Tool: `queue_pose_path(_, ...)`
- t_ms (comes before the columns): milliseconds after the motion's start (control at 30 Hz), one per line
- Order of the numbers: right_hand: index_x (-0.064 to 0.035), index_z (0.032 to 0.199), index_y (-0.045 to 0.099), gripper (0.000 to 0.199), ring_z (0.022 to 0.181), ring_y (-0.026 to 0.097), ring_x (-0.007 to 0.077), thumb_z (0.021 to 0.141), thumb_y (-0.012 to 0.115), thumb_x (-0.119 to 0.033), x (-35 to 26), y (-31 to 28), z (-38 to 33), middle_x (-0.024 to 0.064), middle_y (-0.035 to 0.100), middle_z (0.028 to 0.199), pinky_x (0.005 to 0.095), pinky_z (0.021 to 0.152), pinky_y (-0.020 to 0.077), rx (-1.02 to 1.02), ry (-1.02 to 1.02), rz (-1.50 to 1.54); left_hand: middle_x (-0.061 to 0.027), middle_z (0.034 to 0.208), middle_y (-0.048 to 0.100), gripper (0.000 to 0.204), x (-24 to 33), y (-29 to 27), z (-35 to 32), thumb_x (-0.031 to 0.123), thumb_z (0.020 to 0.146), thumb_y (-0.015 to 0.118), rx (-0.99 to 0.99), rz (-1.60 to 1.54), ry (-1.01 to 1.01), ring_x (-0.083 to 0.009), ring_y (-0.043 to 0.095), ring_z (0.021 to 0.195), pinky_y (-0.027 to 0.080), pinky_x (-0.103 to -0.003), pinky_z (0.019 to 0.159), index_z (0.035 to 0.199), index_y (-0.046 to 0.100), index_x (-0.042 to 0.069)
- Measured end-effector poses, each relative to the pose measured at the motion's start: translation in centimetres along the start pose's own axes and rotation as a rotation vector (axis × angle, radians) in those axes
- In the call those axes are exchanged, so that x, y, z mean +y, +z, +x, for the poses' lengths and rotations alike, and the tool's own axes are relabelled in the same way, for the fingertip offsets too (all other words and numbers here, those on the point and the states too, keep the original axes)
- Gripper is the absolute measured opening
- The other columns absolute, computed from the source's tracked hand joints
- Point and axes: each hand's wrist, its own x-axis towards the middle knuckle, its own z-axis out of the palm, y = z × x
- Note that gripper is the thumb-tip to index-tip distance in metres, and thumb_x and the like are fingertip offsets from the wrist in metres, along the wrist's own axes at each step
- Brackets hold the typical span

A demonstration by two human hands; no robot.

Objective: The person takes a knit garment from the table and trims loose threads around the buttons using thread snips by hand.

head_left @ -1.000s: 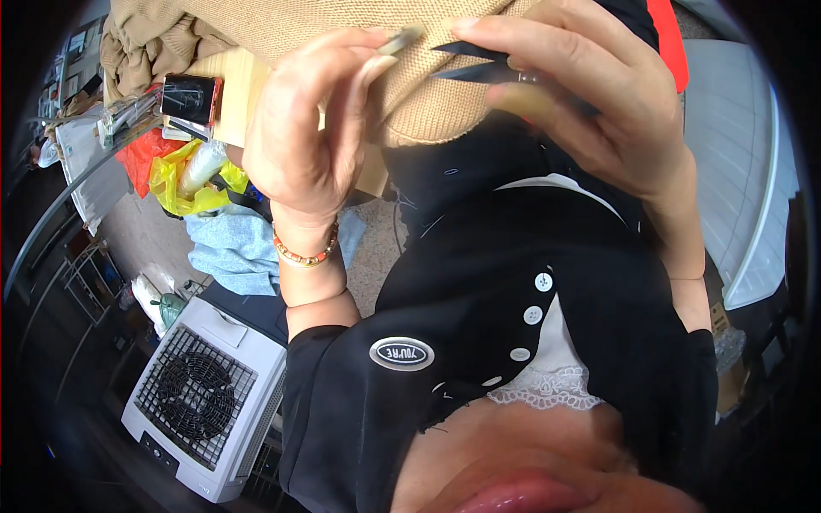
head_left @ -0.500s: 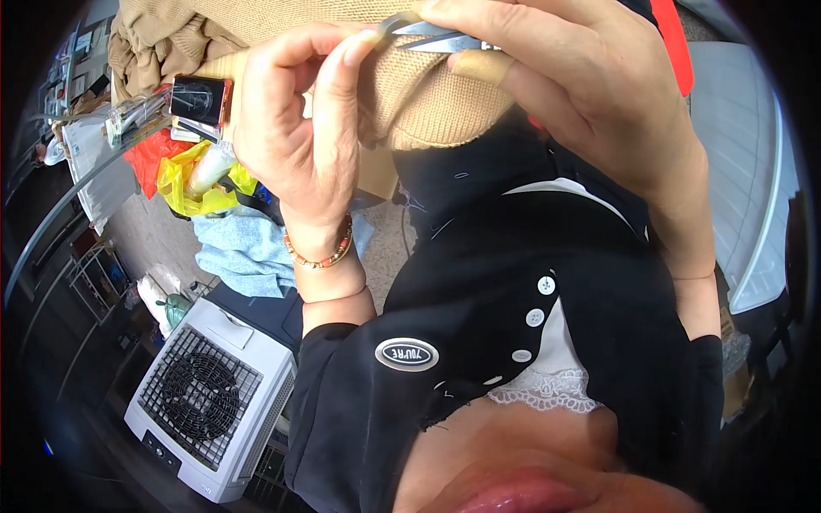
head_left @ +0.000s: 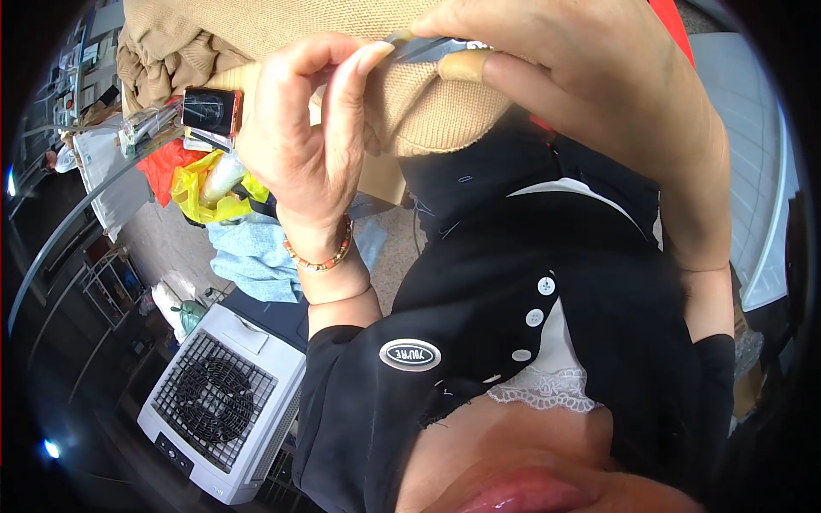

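Note:
Small metal thread snips (head_left: 428, 50) lie in my right hand (head_left: 590, 94), gripped between the thumb and fingers, with a yellowish covering on one fingertip. Their blades point left toward my left hand (head_left: 299, 137). Thumb and forefinger of that left hand are pinched together right beside the blade tips; what sits between them is too small to make out. Beneath both hands spreads a tan knitted fabric (head_left: 436, 111), with a rounded, folded edge hanging toward my lap. The right fingers partly cover the snips.
Left of my hands a dark phone (head_left: 210, 111) rests near the bunched fabric. Below it are a yellow plastic bag (head_left: 201, 190), a red bag (head_left: 167, 171) and light blue cloth (head_left: 252, 256). A white air cooler (head_left: 222, 393) stands at lower left, a pale plastic panel (head_left: 744, 162) at right.
The snips' blades, apart before, now look closer together, and my right hand has shifted slightly right and down. My left hand keeps its pinch at nearly the same place.

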Motion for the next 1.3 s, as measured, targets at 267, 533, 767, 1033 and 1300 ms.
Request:
queue_pose_path(267, -0.0079, 0.108, 0.063, 0.028, 0.064, 0.059, 0.0206, 0.08, 0.06, -0.012, 0.5, 0.0, -0.3, 0.0044, 0.053, 0.071, 0.0313, 0.054, 0.0474, 0.014, 0.016, 0.036, -0.007, 0.081, 0.067, 0.009, 0.8, 0.2, 0.5, 0.002, 0.09, 0.064, -0.017, -0.12, -0.105, -0.0118, 0.065, 0.072, 0.051, -0.021, 0.07, 0.096, 0.059, -0.002)
queue_pose_path(533, 0.0077, 0.105, 0.067, 0.03, 0.065, 0.053, 0.0057, 0.078, 0.076, -0.001, 1.5, -2.7, -4.1, 0.0054, 0.064, 0.082, 0.0189, 0.055, 0.0401, 0.279, 0.484, 0.46, -0.0167, 0.079, 0.067, 0.019, 0.7, 0.0, 0.8, 0.015, 0.099, 0.053, 0.07, -0.025, 0.091, -0.0163, 0.062, 0.067, 0.048, -0.024, 0.059, 0.093, 0.056, -0.003)
queue_pose_path(767, 0.0074, 0.109, 0.065, 0.031, 0.069, 0.053, 0.0047, 0.08, 0.073, 0.0, 3.6, -2.3, -6.6, 0.0046, 0.064, 0.088, 0.0181, 0.059, 0.0402, 0.431, 0.513, 0.692, -0.009, 0.091, 0.066, 0.022, 2.8, 3.1, 3.4, 0.006, 0.078, 0.074, -0.134, 0.222, 0.08, -0.0187, 0.063, 0.076, 0.047, -0.027, 0.067, 0.098, 0.066, 0.003)
queue_pose_path(1033, 0.0038, 0.109, 0.067, 0.033, 0.067, 0.048, 0.0032, 0.077, 0.076, -0.002, 5.4, -1.7, -7.8, 0.0008, 0.06, 0.08, 0.0174, 0.056, 0.0351, 0.405, 0.476, 0.684, -0.0093, 0.095, 0.064, 0.03, 3.9, 5.8, 6.2, 0.022, 0.079, 0.077, -0.426, 0.602, 0.218, -0.0226, 0.063, 0.086, 0.049, -0.032, 0.074, 0.103, 0.071, 0.006)
queue_pose_path(1300, 0.0016, 0.109, 0.068, 0.029, 0.062, 0.046, 0.0044, 0.081, 0.073, -0.004, 5.7, -0.4, -7.3, -0.0002, 0.057, 0.075, 0.0196, 0.054, 0.0343, 0.343, 0.464, 0.74, -0.0095, 0.094, 0.059, 0.021, 2.8, 5.8, 5.4, 0.021, 0.077, 0.072, -0.43, 0.547, 0.075, -0.0275, 0.056, 0.086, 0.045, -0.038, 0.077, 0.094, 0.07, 0.008)
